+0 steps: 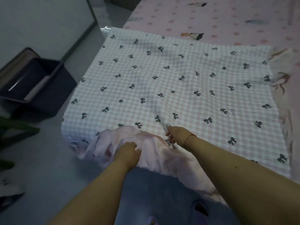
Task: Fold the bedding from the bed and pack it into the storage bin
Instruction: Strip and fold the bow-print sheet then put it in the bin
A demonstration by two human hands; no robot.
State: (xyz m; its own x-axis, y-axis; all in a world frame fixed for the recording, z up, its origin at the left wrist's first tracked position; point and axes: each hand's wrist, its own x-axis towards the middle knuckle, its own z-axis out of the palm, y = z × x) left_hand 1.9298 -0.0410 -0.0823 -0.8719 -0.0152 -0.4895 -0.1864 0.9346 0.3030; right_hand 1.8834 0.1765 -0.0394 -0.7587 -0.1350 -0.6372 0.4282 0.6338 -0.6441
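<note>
A white checked blanket (170, 82) printed with dark bows lies spread flat over the near corner of the bed. At its near edge a plain pink underside (154, 151) is bunched and turned up. My left hand (129, 151) grips this bunched pink fabric near the bed corner. My right hand (176, 131) pinches the blanket edge just to the right, fingers curled, a red string on the wrist. The dark storage bin (53, 93) stands open on the floor at the left, with a pale folded piece inside.
A pink sheet (219, 18) with printed figures covers the bed beyond the blanket. Grey floor (56, 159) runs along the bed's left side. A white panel with a dark frame (48, 21) leans at the back left. Dark objects (14, 132) sit at the left edge.
</note>
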